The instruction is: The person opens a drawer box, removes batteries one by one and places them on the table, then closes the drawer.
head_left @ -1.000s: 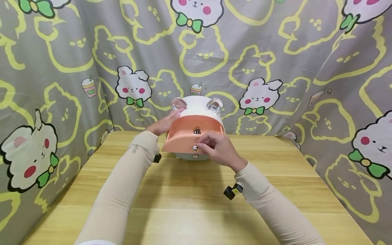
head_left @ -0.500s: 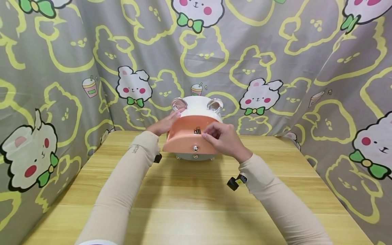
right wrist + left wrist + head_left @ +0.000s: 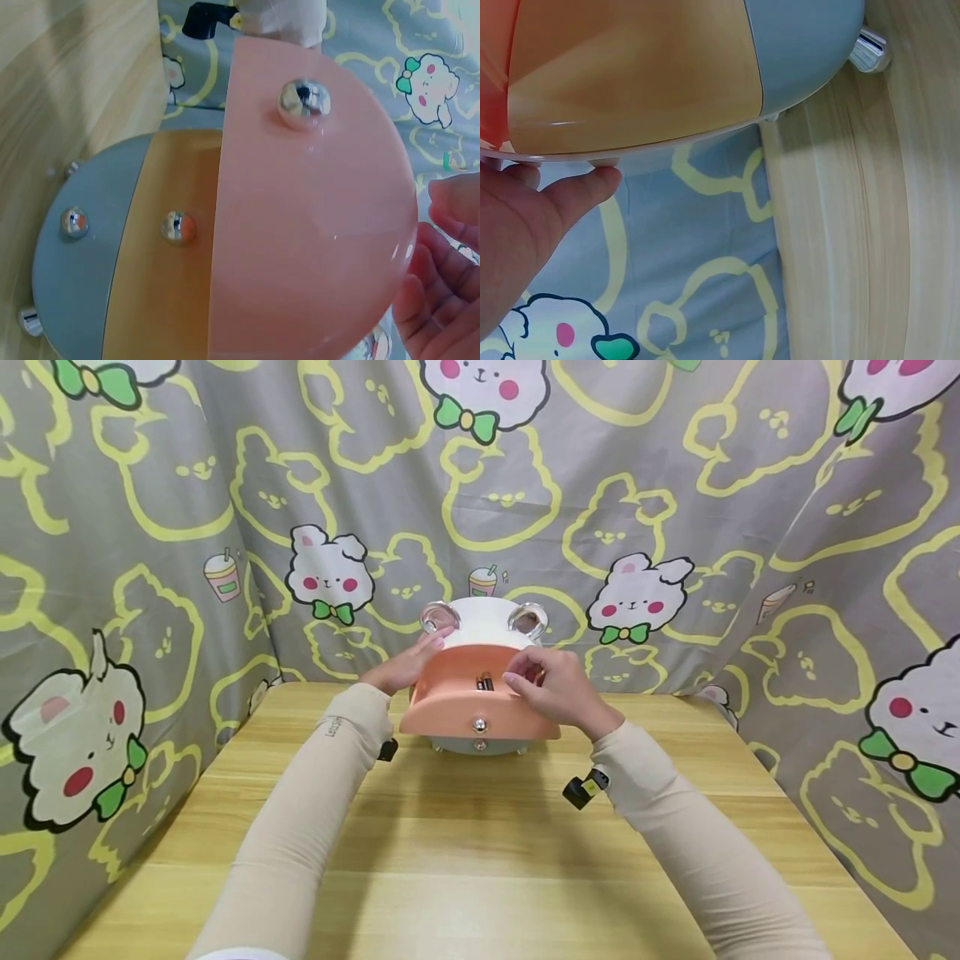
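A small rounded drawer box with a white top and clear ear-shaped pieces stands on the table in the head view. Its top drawer, salmon pink with a silver knob, is pulled out. Small dark cylinders, which look like batteries, lie inside. My left hand rests on the box's upper left side, fingers extended near the left ear. My right hand hovers over the drawer's right side with loosely bent fingers, nothing seen in them. In the right wrist view its fingertips are beside the drawer front's curved edge.
Below the pulled-out drawer, a yellow-tan drawer and a blue-grey drawer are closed, each with a round silver knob. The box stands on short silver feet near the back of the wooden table. A patterned grey curtain surrounds the table.
My right hand has let go of the drawer's knob and moved up and right, over the drawer's right side. My left hand has stayed on the box; the drawer remains pulled out.
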A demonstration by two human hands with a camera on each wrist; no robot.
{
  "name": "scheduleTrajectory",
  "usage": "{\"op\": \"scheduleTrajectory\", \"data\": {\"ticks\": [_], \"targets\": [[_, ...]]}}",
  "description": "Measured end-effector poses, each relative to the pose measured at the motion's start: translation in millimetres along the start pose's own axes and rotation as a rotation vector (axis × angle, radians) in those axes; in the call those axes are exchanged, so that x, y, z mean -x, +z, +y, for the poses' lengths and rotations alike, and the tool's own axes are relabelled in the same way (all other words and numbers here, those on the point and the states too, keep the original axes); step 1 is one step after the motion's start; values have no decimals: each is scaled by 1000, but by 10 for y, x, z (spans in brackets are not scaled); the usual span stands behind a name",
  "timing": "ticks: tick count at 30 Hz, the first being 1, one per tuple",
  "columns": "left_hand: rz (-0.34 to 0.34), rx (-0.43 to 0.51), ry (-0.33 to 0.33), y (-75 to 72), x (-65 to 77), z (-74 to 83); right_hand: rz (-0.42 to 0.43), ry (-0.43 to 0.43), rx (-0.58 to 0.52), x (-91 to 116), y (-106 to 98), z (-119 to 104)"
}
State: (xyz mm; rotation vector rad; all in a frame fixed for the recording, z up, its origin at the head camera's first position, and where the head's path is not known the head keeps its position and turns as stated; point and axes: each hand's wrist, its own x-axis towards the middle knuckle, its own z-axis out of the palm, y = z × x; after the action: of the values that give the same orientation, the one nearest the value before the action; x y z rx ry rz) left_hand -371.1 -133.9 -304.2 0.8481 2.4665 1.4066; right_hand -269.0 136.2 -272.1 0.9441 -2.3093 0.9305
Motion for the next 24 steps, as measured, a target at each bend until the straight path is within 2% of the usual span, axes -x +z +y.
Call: {"op": "scheduleTrajectory", "data": {"ticks": [6,15,24], "targets": [[2,13,-1,5,10,19,-84,68,3,-56,-57,72],[-2,13,-27,7,20,58,-262,143,40,-171,-147,160],[-24,46,-43,34,189,378,-431,191,48,-283,-186,249]]}}
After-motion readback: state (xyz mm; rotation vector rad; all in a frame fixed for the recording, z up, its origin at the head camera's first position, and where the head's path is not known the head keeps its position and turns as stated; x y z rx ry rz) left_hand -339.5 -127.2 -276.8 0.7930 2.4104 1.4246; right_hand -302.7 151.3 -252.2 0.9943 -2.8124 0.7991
